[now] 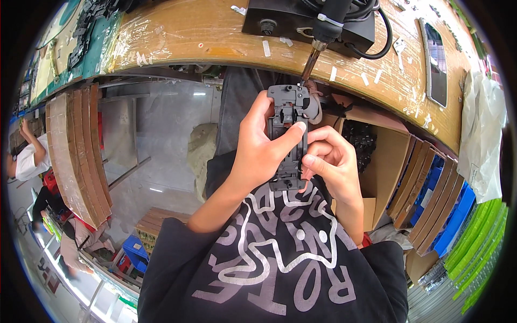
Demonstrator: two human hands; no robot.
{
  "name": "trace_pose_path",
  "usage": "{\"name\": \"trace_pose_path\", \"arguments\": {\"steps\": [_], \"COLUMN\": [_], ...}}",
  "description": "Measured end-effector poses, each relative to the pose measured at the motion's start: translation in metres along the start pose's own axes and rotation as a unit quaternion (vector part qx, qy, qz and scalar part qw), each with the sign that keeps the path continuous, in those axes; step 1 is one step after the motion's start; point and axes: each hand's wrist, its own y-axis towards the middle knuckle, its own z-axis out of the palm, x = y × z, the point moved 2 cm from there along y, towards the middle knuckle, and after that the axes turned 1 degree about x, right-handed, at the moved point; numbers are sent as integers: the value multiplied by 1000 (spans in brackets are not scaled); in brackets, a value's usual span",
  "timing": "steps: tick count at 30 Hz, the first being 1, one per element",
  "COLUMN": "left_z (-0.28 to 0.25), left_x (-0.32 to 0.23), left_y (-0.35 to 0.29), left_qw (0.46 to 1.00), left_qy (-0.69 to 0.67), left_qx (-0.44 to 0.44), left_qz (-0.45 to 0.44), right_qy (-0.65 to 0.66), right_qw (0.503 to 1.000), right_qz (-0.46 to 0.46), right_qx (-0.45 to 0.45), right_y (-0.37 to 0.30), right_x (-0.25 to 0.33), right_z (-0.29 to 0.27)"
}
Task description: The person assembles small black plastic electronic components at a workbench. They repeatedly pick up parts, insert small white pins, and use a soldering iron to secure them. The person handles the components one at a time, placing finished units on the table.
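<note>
A long black plastic part point(288, 107) with clips and slots is held upright in front of my chest. My left hand point(257, 146) wraps around its left side, thumb lying across its middle. My right hand point(329, 160) pinches its right edge lower down, fingers curled. A soldering iron point(323, 33) rests in a black stand point(280, 19) on the wooden bench point(204, 37), its tip pointing down to just above the part's top right corner.
An open cardboard box point(385, 161) with black parts sits under the bench at my right. Flat cardboard stacks point(75, 151) stand left, blue and green bins point(463, 226) right. A flat dark device point(435, 62) lies on the bench. Other people work at far left point(29, 156).
</note>
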Motion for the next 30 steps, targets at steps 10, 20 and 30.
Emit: {"name": "trace_pose_path", "arguments": {"steps": [10, 20, 30], "left_z": [1, 2, 1], "left_x": [-3, -5, -3], "left_y": [-1, 0, 3], "left_qw": [1000, 1000, 1000], "left_qy": [11, 16, 4], "left_qx": [-7, -10, -13], "left_qz": [-1, -2, -21], "right_qy": [3, 1, 1], "right_qw": [1000, 1000, 1000], "right_qz": [-6, 1, 8], "right_qx": [-3, -6, -5], "right_y": [-1, 0, 4], "right_x": [1, 3, -1], "right_z": [1, 1, -2]}}
